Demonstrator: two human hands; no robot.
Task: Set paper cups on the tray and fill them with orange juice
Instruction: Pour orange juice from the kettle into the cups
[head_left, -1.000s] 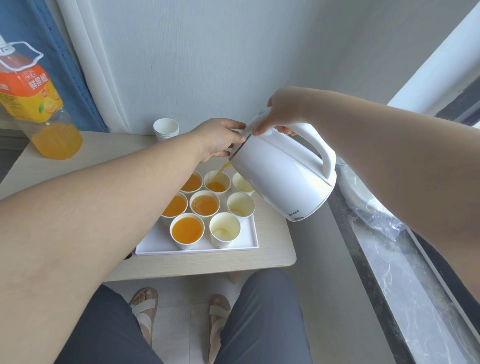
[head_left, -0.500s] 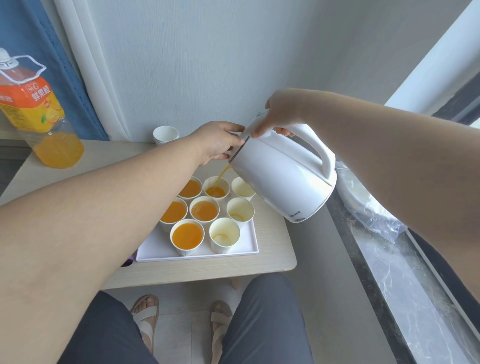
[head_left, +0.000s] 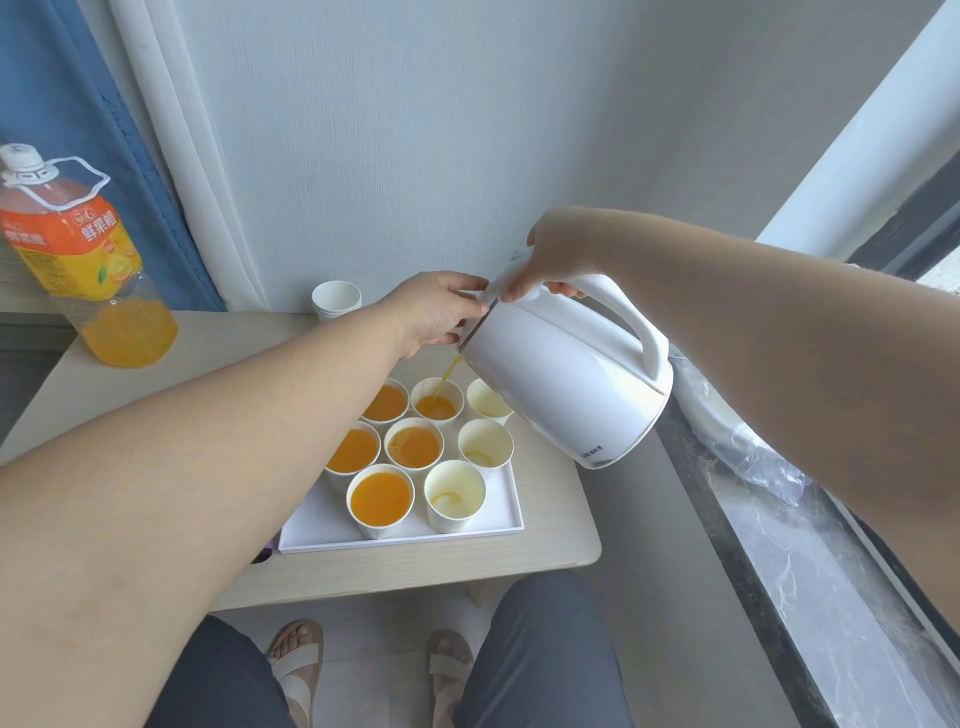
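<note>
A white kettle (head_left: 561, 374) is tilted over the white tray (head_left: 498, 525), and a thin stream of orange juice (head_left: 449, 371) runs from its spout into the back middle paper cup (head_left: 437, 399). My right hand (head_left: 558, 254) grips the top of the kettle's handle. My left hand (head_left: 436, 309) holds the lid edge near the spout. Several paper cups stand on the tray in rows. The left and middle ones hold juice; the three on the right, such as the front right cup (head_left: 454, 493), hold only a trace.
A large orange juice bottle (head_left: 78, 260), about a third full, stands at the table's back left. A stack of spare paper cups (head_left: 336, 300) sits by the wall. A marble sill (head_left: 810, 571) with a plastic bag (head_left: 748, 441) runs along the right. My knees and sandalled feet are below the table edge.
The kettle keeps pouring into the back middle cup, whose juice level has risen a little. Both hands hold the same places; the view has shifted slightly.
</note>
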